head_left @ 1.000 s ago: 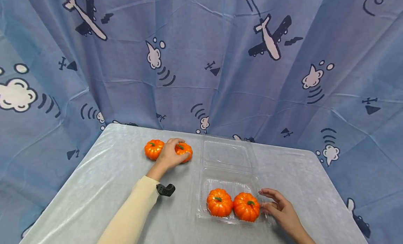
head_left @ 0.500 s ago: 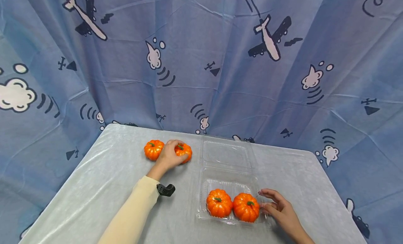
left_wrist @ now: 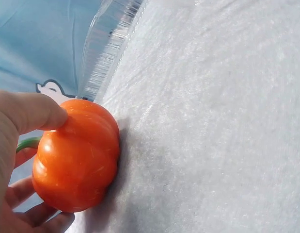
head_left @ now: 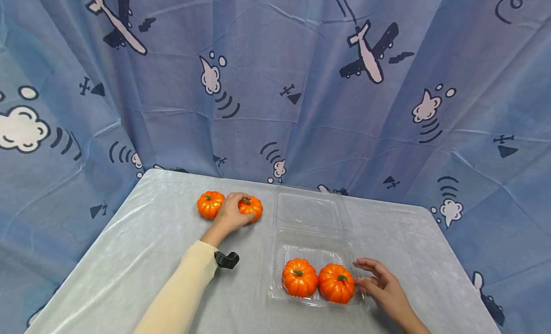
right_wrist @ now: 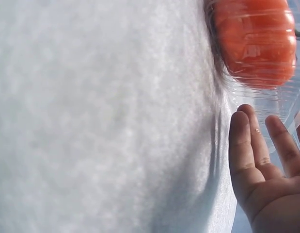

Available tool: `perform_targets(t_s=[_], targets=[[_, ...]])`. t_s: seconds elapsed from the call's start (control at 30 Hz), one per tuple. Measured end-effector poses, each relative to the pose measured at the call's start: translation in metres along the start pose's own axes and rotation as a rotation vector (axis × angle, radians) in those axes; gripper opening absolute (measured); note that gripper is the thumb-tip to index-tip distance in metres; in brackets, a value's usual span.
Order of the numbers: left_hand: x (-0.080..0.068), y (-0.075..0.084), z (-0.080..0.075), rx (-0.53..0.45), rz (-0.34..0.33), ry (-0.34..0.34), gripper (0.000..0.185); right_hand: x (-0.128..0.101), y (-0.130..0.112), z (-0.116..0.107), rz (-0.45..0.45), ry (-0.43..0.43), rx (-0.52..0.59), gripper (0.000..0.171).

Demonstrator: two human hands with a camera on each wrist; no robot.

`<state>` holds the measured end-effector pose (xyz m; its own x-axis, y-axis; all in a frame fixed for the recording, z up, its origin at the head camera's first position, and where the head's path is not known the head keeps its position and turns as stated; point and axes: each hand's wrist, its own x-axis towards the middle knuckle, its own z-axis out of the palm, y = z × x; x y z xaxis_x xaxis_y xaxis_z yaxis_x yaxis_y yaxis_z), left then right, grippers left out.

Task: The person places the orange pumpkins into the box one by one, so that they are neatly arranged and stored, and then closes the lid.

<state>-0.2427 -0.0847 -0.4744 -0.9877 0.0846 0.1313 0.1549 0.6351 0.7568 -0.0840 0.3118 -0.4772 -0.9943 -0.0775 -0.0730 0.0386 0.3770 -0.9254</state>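
My left hand [head_left: 231, 214] is at the back left of the table, around a small orange pumpkin [head_left: 251, 207] with a green stem. In the left wrist view, the thumb presses one side of this pumpkin [left_wrist: 79, 160] and the other fingers curl under its opposite side. A second pumpkin [head_left: 210, 205] sits just left of that hand. Two more, a left pumpkin [head_left: 300, 277] and a right pumpkin [head_left: 336, 283], lie in the front half of a clear plastic clamshell box [head_left: 297, 250]. My right hand [head_left: 385, 288] is at the box's right wall, fingers extended; contact is unclear.
The box's clear lid [head_left: 310, 210] lies folded back toward the rear of the table. A pale cloth [head_left: 241, 286] covers the tabletop. Behind it hangs a blue curtain [head_left: 258, 85] printed with airplanes. A black band [head_left: 226, 260] is on the left wrist.
My left hand has shifted very slightly toward me around its pumpkin. The right hand, the box and the other pumpkins look the same.
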Motion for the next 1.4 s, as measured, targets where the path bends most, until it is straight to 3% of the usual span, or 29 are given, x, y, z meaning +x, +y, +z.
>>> perform_targets(t_s=[0.73,0.97,1.2,1.4], targets=[[-0.004,0.003,0.003,-0.032,0.064,0.042,0.048,0.001,0.000,-0.001,-0.024,-0.013,-0.006,0.043],[-0.011,0.011,0.003,-0.040,0.126,0.072,0.050,0.000,-0.001,0.000,-0.070,-0.041,0.029,0.042],[-0.017,0.023,0.003,-0.013,0.167,0.092,0.050,-0.001,-0.002,0.002,-0.028,-0.024,0.023,0.042],[-0.022,0.039,0.001,-0.034,0.176,0.061,0.050,-0.001,-0.001,0.000,-0.045,-0.035,0.022,0.042]])
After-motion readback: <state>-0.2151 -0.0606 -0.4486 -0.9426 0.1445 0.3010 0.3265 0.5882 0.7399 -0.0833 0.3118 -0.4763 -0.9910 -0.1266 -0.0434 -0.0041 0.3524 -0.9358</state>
